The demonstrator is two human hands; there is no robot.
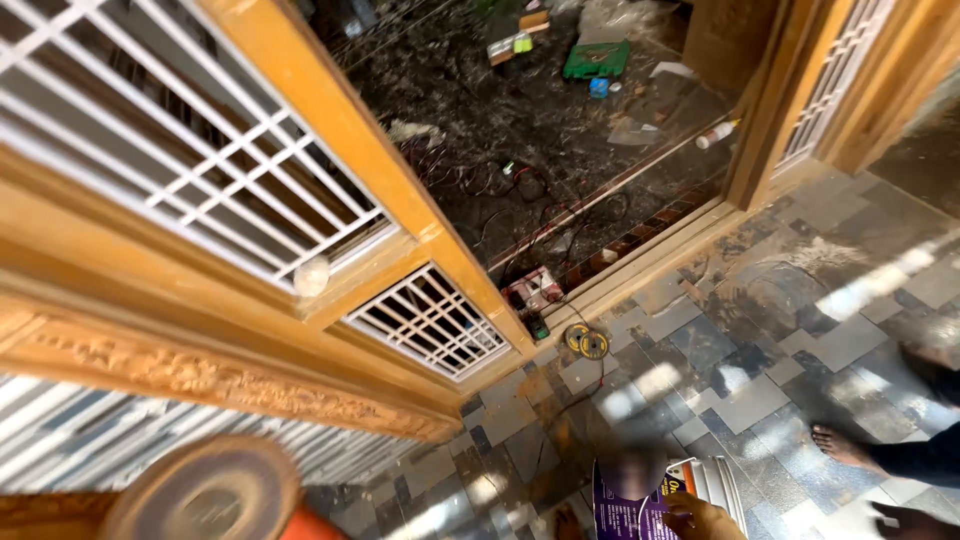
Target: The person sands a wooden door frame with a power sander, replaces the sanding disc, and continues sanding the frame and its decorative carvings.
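Note:
At the bottom edge my right hand [698, 520] grips a white container with a purple label [640, 500], held low over the patterned tile floor [760, 350]. My left hand is out of view. Close to the camera at the bottom left sits a blurred round brown disc on an orange body [210, 492]; what holds it is hidden. A carved wooden door frame with white metal grilles [200, 170] fills the left half of the view.
Another person's bare foot [840, 446] and dark trouser leg stand on the tiles at the right. A yellow coil [587, 342], a small red-and-white box [533, 289] and tangled wires lie by the threshold. Inside, a green case [596, 60] and scattered litter cover the dark floor.

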